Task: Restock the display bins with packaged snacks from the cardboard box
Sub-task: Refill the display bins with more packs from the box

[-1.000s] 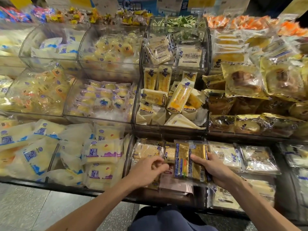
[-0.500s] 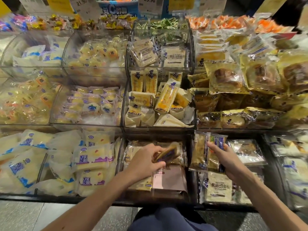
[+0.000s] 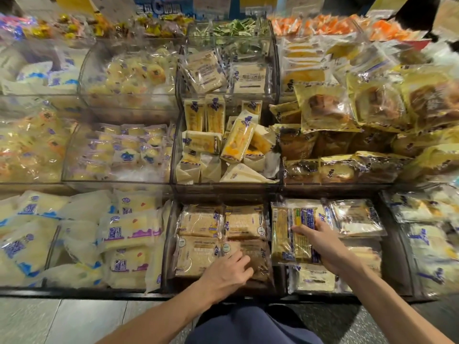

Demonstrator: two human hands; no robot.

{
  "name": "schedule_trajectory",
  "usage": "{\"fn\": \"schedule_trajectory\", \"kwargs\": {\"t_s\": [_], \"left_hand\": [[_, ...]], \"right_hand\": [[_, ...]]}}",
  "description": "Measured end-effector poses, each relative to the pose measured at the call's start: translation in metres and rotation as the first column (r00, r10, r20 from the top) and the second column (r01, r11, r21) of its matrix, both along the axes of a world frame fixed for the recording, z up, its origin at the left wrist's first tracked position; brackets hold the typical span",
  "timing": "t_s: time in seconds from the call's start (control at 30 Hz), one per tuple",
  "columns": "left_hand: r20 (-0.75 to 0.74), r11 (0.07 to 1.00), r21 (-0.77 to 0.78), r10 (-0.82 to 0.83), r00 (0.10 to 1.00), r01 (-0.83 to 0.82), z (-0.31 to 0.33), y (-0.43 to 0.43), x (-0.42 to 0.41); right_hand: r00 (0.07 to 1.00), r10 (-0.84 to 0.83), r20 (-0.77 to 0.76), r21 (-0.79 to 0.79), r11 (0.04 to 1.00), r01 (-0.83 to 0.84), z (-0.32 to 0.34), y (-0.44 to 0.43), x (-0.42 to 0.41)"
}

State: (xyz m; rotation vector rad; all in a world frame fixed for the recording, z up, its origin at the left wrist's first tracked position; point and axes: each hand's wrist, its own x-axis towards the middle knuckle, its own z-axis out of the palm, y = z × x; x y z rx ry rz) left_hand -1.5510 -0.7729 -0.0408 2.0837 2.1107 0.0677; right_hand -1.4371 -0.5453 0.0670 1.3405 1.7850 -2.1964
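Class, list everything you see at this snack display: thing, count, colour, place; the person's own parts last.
brown packs: four showing, tan, bottom centre bin
stack: several packs, yellow-blue, over the bin right of centre
white packs: many, white-blue, bottom left
stick packs: many, yellow, middle centre bin
bread packs: many, gold, right
green packs: many, green, top centre
orange packs: many, orange, top right
floor: one, grey, below bins
left grip: one, resting on one of the brown packs
right grip: one, holding stack

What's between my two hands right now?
Head view: the dark bin divider and a brown packet under the left hand; the right hand grips a packet stack.
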Motion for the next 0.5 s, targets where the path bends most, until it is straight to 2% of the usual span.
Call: {"fn": "schedule_trajectory", "kwargs": {"t_s": [0.17,0.27,0.37,0.4,0.43,0.5], "left_hand": [[-0.067,0.997,0.066,0.055,0.996,-0.051,0.002,0.008,0.003],[-0.041,0.997,-0.011,0.075,0.996,-0.076,-0.001,0.01,0.0],[-0.012,0.987,-0.112,0.118,0.993,-0.119,0.017,0.007,-0.001],[0.072,0.977,-0.136,0.176,0.982,-0.166,0.024,0.008,-0.002],[0.212,0.948,-0.19,0.293,0.932,-0.255,0.036,0.009,-0.004],[0.492,0.854,-0.259,0.518,0.7,-0.451,0.059,0.013,-0.009]], "right_hand": [[0.999,0.038,0.014,-0.032,0.999,-0.037,-0.003,-0.005,-0.002],[0.997,0.047,0.056,-0.039,0.998,-0.045,-0.003,-0.009,-0.003],[0.999,0.033,0.028,-0.087,0.996,-0.031,0.001,-0.013,-0.003],[0.999,0.034,0.026,-0.103,0.994,-0.031,0.002,-0.013,-0.003],[0.999,0.029,0.014,-0.107,0.994,-0.028,0.005,-0.015,-0.002],[1.0,0.028,-0.002,-0.135,0.99,-0.028,0.01,-0.02,-0.005]]}}
